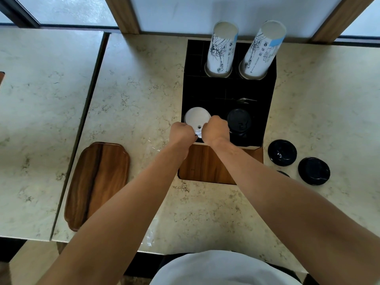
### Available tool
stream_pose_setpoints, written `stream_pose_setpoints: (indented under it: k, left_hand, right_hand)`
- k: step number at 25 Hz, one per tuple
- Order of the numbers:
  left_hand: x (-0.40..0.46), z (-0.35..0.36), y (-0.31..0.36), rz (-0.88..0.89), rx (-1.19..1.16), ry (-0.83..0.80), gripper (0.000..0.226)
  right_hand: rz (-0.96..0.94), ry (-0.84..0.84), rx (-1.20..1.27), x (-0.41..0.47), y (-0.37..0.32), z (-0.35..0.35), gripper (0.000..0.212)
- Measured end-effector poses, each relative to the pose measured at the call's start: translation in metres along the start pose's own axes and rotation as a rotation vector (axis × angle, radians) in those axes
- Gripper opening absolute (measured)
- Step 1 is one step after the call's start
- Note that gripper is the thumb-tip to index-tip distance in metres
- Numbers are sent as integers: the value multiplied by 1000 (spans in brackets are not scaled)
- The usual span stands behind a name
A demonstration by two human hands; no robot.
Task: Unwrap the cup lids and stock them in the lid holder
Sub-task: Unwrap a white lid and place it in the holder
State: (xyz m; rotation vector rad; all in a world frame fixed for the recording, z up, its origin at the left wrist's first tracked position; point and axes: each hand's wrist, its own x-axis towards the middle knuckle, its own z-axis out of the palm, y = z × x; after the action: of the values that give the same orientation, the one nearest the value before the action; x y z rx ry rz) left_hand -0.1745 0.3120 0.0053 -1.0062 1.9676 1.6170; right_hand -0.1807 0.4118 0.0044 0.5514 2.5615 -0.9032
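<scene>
You are in the unwrapping step: your left hand (183, 131) and right hand (216, 130) sit knuckle to knuckle at the near edge of the stack of white plastic cup lids (197, 118), which stands in the front-left well of the black compartmented lid holder (269, 95). Both sets of fingers are curled tight and seem to pinch something at the stack's 6 o'clock edge, probably clear wrap, though the film itself is too faint to confirm. The stack of black plastic lids (239, 120) fills the well at 3 o'clock of the white one. Three loose black lids (282, 152) lie on the pale marble worktop (133, 89) at the holder's 4 o'clock, one mostly hidden by your arm. Next, I judge, you must pull your fists apart to tear the film, then strip it downward without lifting the stack from its well.
</scene>
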Motion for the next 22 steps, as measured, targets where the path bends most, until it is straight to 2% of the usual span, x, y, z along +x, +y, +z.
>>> stream_pose_setpoints:
  k: [1, 3, 8, 14, 22]
  left_hand:
    - [1, 1, 2, -15, -13, -17, 19]
    - [2, 0, 5, -48, -47, -65, 31]
    - [-3, -6, 20, -132, -165, -123, 28]
    - [1, -8, 21, -161, -128, -113, 40]
    - [-4, -14, 16, -64, -31, -25, 32]
  right_hand:
    - [1, -9, -18, 0, 1, 1, 38]
    - [8, -25, -40, 2, 2, 2, 38]
    - [16, -87, -68, 3, 2, 4, 41]
    - [29, -117, -41, 3, 0, 4, 44]
    - [-70, -50, -75, -10, 8, -3, 39]
